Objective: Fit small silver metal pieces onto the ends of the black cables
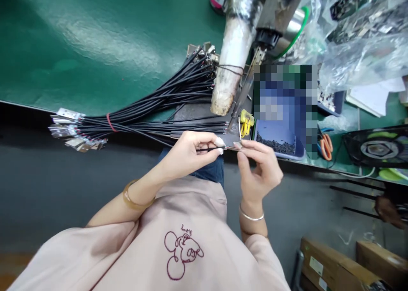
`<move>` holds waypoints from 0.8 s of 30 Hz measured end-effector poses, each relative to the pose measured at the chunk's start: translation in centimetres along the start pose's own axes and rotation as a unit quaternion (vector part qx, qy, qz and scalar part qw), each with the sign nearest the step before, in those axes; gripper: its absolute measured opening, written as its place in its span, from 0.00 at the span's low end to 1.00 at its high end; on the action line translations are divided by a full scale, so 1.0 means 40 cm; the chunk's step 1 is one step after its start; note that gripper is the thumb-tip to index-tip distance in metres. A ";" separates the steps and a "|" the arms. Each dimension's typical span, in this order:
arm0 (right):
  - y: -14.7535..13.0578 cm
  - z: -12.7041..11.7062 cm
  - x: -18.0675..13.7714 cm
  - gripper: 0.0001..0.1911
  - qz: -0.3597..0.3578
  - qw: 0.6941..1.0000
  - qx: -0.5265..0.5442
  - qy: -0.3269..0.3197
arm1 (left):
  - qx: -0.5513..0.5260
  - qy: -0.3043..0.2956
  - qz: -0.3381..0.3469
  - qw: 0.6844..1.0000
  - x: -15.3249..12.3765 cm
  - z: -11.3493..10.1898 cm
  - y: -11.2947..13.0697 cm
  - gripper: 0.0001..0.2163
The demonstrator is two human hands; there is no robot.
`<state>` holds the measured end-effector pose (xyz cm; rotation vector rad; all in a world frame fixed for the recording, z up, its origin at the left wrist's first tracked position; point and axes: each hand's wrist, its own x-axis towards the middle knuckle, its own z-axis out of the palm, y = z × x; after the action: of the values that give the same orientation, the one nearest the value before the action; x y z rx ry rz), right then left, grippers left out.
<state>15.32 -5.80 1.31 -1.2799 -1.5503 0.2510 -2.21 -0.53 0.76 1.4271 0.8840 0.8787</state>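
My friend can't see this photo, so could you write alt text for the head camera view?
Seen from above, a person's left hand pinches a thin black cable while the right hand holds its metal end, at the edge of a green workbench. A bundle of black cables lies on the bench beside a blue tray.

— How do the 2 hands sit?
— Close together in front of the body, fingertips almost meeting. The left hand comes in from the left, forearm bare, fingers curled, thumb and forefinger pinched.
— And the other?
— The right hand stands up from a bent wrist, palm turned left, thumb and forefinger pinched at the top.
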 end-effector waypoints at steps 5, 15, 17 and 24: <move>0.036 0.031 -0.014 0.05 0.112 0.991 0.055 -0.052 | -0.053 0.025 -0.022 0.998 0.007 0.004 -0.004 0.04; 0.030 0.044 -0.012 0.04 0.144 0.980 0.110 -0.078 | -0.013 0.006 -0.019 1.000 0.003 0.000 -0.007 0.06; 0.040 0.044 -0.010 0.03 0.159 0.972 0.148 -0.093 | -0.011 -0.011 -0.006 1.000 0.004 -0.009 -0.005 0.07; 0.049 0.034 -0.007 0.02 0.188 0.964 0.168 -0.082 | 0.047 0.015 0.041 0.998 0.008 -0.008 0.004 0.04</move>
<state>15.34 -4.65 -0.80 -1.2935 -1.3161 0.8461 -2.37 -0.11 0.93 1.5429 0.9051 0.9328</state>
